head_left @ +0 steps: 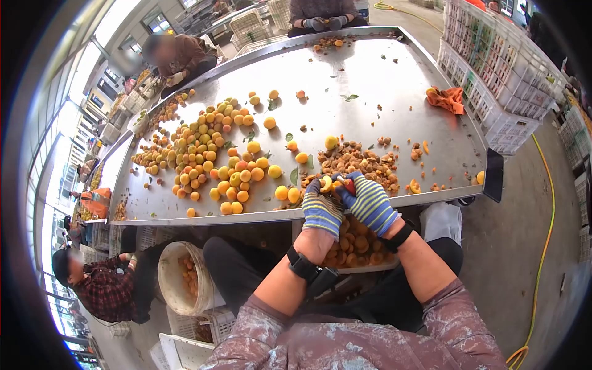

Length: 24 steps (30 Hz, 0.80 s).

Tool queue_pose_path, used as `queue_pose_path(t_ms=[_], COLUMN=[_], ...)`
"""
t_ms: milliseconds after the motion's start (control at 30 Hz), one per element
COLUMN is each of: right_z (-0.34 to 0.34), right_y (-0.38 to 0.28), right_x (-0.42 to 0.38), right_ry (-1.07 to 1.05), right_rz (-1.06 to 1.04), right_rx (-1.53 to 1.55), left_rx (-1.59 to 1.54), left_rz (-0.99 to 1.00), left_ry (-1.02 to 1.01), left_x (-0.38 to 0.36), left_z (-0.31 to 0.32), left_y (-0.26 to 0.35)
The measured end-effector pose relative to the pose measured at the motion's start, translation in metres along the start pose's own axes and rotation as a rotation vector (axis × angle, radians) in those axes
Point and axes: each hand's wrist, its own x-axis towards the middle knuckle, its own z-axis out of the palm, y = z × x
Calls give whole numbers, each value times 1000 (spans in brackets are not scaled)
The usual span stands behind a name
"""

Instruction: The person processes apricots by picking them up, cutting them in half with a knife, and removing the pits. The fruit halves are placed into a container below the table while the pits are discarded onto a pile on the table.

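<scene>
Both my hands wear blue-and-yellow striped gloves and meet at the near edge of the steel table (382, 86). My left hand (320, 206) and my right hand (369, 200) together grip one yellow-orange apricot (331, 183), which is partly hidden by the fingers. A heap of brown apricot pits (361, 159) lies just beyond the hands. Below my wrists sits a tray of split apricot halves (357, 246). A big pile of whole apricots (209, 148) spreads over the table to the left.
A white bucket (176, 277) with fruit stands at my left knee, beside a seated person in a plaid shirt (102, 287). Other people work at the table's far side. An orange cloth (447, 98) lies far right. White crates (499, 68) are stacked right. A yellow hose (542, 246) runs along the floor.
</scene>
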Motion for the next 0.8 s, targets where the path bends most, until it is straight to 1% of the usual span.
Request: queue_pose_path(t_ms=[33,100,133,167,233,267,300,367,400,433,500,533,567,633,667,700,767,800], right_z=[2,3,-3,-9,-17,-21,-27,-32,-36,-39,-43,-45,-46,-46,-46,-47,-48,-47], right_y=[0,-1,-3,-6,-12,-5,-9,-3,-7,-9,-11,-11,-12,-13,-12,-13,-15,-16], right_x=[0,1,2,3,8,11,12,11,12,11,10,9,9,10,10,9,7,6], right_ry=[4,126,63,67,139,98,152,139,182,191,249,252,256,298,316,317,311,311], right_rz=[3,-86,21,27,338,426,429,351,353,365,292,294,301,254,268,270,290,288], right_rx=[-1,155,236,235,862,1079,1162,1336,1342,1343,1358,1368,1369,1257,1244,1246,1223,1224], left_rx=[3,30,35,38,284,288,294,620,621,625,762,769,770,777,740,741,783,761], left_rz=[-4,33,22,17,-122,18,5,-1,5,-7,-27,-76,-83,-102,-98,-99,-84,-152], left_ry=[-1,44,57,59,-212,120,126,-100,-43,-37,-86,-114,-109,-92,-15,-13,-32,-136], left_x=[0,1,-1,1,-9,-8,-10,-14,-14,-16,-21,-19,-15,-14,-16,-15,-11,-13], left_z=[2,4,7,0,3,9,5,-4,-4,-5,-7,-12,-17,-14,-13,-14,-17,-17], left_y=[-2,-5,-7,-3,7,-8,-11,-15,-23,-28,-35,-36,-39,-46,-52,-54,-56,-47])
